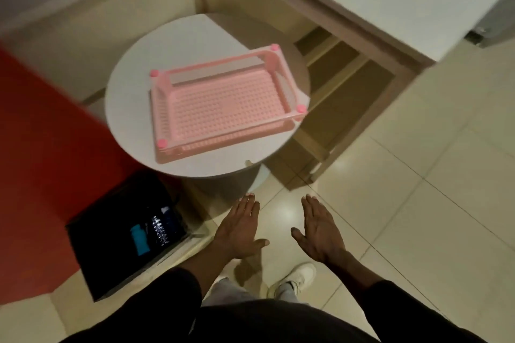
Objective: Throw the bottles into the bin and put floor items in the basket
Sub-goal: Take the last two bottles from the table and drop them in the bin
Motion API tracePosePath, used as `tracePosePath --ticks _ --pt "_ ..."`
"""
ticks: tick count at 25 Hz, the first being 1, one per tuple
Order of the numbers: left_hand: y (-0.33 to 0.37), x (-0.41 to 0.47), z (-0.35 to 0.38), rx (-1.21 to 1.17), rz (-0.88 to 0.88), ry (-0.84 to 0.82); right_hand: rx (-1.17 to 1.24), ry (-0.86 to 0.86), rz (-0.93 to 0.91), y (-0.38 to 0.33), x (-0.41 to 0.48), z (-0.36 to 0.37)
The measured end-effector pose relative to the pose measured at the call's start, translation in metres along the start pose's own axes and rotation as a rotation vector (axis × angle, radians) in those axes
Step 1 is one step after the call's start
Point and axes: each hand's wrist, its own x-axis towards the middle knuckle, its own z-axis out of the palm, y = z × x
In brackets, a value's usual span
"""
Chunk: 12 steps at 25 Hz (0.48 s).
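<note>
A pink perforated plastic basket (223,104) sits on a round white table (128,108); nothing lies in it. Below the table's left side stands a black square bin (92,253), and inside it I see a clear bottle (160,227) and a blue label or cap (139,239). My left hand (239,227) and my right hand (320,231) hover flat, palms down, fingers apart, over the tiled floor in front of the table. Both hold nothing.
A red surface (36,161) fills the left side beside the bin. A white counter with wooden shelves (342,78) runs behind and right of the table. Pale glossy floor tiles (418,217) spread to the right. My white shoe (299,276) shows below.
</note>
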Motion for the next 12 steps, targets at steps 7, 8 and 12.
tracePosePath --ticks 7,8,12 --pt "0.149 0.092 -0.019 0.047 0.163 0.028 0.089 0.117 0.199 0.145 -0.053 -0.044" --pt "0.167 0.101 -0.023 0.058 0.190 0.036 0.106 0.147 0.234 0.162 -0.063 -0.048" --pt "0.223 0.136 -0.040 0.090 0.298 0.038 0.177 0.217 0.353 0.215 -0.091 -0.062"
